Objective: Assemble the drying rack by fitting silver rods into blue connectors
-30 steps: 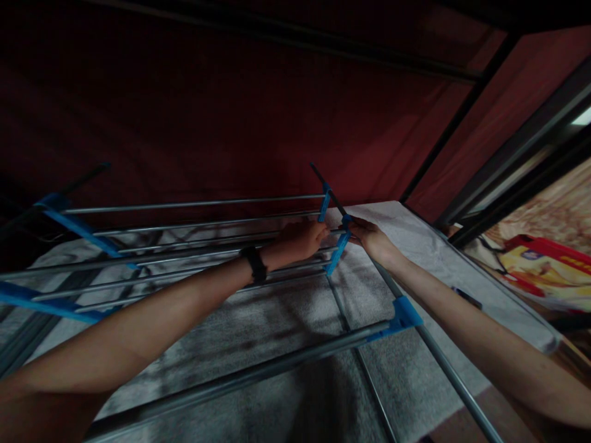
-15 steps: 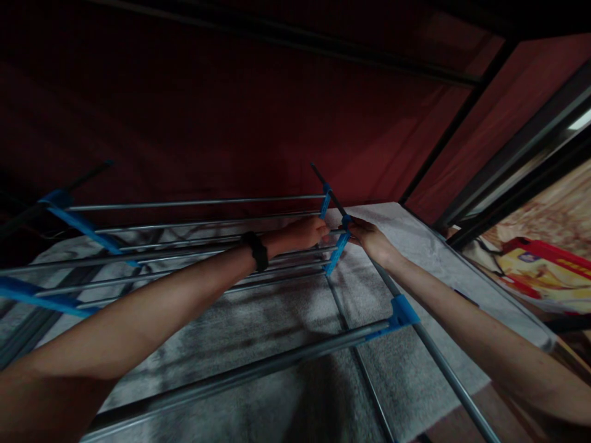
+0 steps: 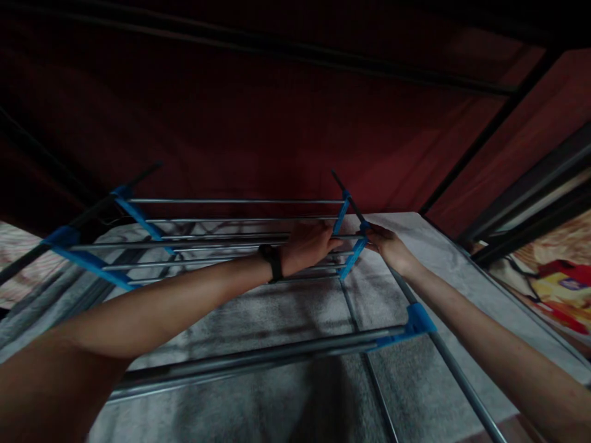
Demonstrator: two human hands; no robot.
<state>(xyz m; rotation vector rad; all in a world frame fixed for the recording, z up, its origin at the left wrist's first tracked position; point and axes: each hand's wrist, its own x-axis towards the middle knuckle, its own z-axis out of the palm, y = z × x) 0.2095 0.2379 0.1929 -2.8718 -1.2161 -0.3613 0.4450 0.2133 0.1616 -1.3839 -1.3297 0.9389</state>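
Observation:
A rack of thin metal rods with blue plastic end brackets lies in front of me. My left hand (image 3: 310,247), with a black band on its wrist, reaches over the rods, its fingers closed around a metal rod (image 3: 349,237) near the rod's right end. Just to the right, my right hand (image 3: 388,247) pinches the blue bracket (image 3: 355,257) where it sits on the dark side pole (image 3: 402,284). Part of the right fingers is hidden behind the bracket. Closer to me, another blue bracket (image 3: 419,321) joins thick crossbars (image 3: 258,360) to that pole.
Under the rack spreads a grey fabric surface (image 3: 221,326). A dark red cloth wall (image 3: 258,129) with black frame bars stands behind. On the left, more blue brackets (image 3: 92,261) hold the rods to a second pole. A red and yellow package (image 3: 566,286) lies at far right.
The view has shifted, showing more of the rack's left side. My left hand has changed its grip, lying more over the rods. My right hand stays at the bracket.

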